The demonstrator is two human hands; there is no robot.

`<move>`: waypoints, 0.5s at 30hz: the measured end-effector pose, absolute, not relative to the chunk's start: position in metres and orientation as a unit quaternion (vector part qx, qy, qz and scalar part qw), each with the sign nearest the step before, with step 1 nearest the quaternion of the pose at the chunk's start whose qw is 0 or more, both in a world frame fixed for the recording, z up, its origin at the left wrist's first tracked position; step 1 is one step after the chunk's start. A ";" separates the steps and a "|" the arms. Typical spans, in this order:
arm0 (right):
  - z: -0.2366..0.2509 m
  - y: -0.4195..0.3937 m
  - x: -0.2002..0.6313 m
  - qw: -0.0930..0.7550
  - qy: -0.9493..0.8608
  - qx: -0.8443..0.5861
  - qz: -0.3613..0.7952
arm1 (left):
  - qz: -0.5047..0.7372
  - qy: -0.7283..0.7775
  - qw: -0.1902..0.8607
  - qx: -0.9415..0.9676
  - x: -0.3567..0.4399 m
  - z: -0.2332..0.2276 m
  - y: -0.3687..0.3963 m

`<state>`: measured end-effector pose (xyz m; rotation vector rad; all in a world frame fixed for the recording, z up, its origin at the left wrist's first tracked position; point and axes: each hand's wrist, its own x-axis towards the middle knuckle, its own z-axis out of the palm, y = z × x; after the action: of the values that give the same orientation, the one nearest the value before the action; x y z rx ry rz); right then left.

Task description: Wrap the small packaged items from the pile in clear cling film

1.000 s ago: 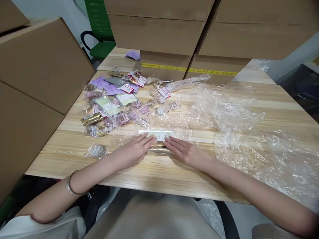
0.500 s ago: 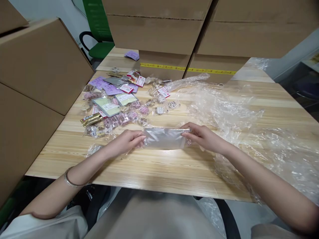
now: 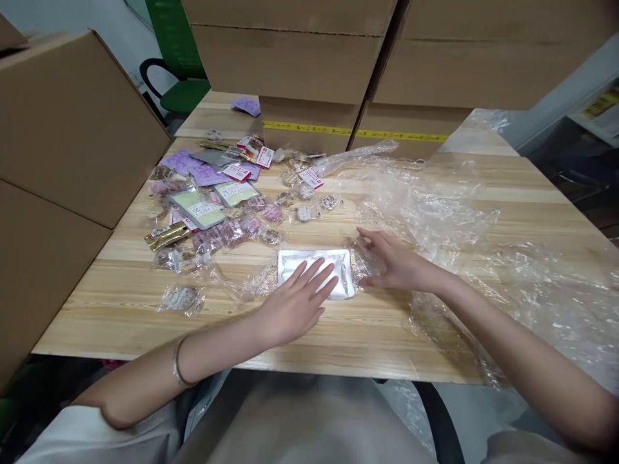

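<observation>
— What had changed with the silver pouch (image 3: 338, 267)?
— Half a second before, both hands held it up by its ends; now it lay flat on the table (image 3: 309, 335); the left hand (image 3: 294, 303) pressed it, fingers spread; the right hand (image 3: 391, 264) rested open at its right edge.

Left hand (image 3: 294, 303) is flat, palm down, fingers spread and pointing away, resting on the silver pouch (image 3: 338, 267). Right hand (image 3: 391, 264) sits just beside the pouch's right edge, fingers loosely open, forearm angled in from the right.
</observation>
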<state>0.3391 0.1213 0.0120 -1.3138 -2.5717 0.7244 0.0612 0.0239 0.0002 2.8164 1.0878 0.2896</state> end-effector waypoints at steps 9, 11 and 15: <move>0.028 0.119 0.352 0.007 -0.740 -0.543 0.396 | 0.094 0.417 0.102 0.898 0.070 -0.018 0.026; 0.031 0.114 0.354 0.040 -0.708 -0.560 0.429 | 0.094 0.420 0.109 0.896 0.069 -0.018 0.026; 0.038 0.098 0.329 0.123 -0.659 -0.585 0.457 | 0.085 0.419 0.122 0.895 0.071 -0.015 0.026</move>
<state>0.3293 0.0979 0.0384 -1.7058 -1.9217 1.3332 0.0710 0.0261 -0.0150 2.6133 1.2240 0.2488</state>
